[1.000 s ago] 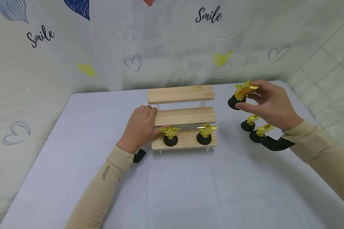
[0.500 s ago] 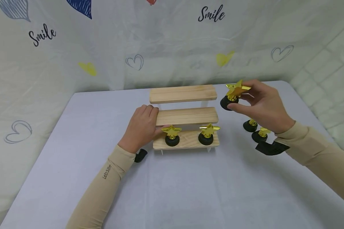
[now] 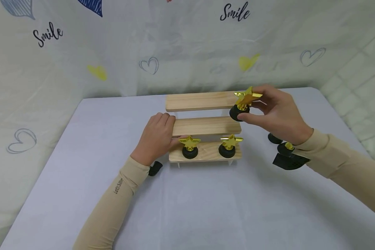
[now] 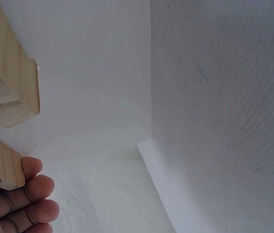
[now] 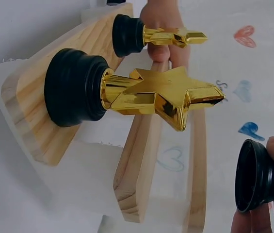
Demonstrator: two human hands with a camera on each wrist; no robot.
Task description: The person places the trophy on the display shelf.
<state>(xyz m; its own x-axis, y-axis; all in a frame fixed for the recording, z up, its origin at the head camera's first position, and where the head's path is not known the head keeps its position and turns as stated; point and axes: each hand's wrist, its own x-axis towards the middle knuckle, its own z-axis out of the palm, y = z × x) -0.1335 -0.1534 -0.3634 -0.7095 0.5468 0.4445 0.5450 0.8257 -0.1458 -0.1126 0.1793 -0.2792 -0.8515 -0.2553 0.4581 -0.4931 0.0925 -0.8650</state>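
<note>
A three-step wooden display shelf stands on the table, with top board (image 3: 200, 101), middle board (image 3: 206, 126) and bottom board (image 3: 207, 153). My left hand (image 3: 156, 139) grips the left end of the middle board; in the left wrist view its fingers (image 4: 40, 187) curl past the board's end. My right hand (image 3: 278, 114) pinches a gold star trophy (image 3: 245, 99) by star and black base, in the air before the right ends of the upper boards. The right wrist view shows this trophy's hollow base (image 5: 258, 177). Two more star trophies, left (image 3: 190, 147) and right (image 3: 228, 147), stand on the bottom board.
Right of the shelf, two other trophies, a farther one (image 3: 275, 139) and a nearer one (image 3: 285, 148), are on the white-covered table (image 3: 200, 208), partly hidden by my right arm. A printed backdrop (image 3: 187, 45) hangs behind the table.
My right hand has carried its trophy leftward, from beside the shelf to in front of the boards' right ends. The left hand keeps its grip; the head view has shifted slightly.
</note>
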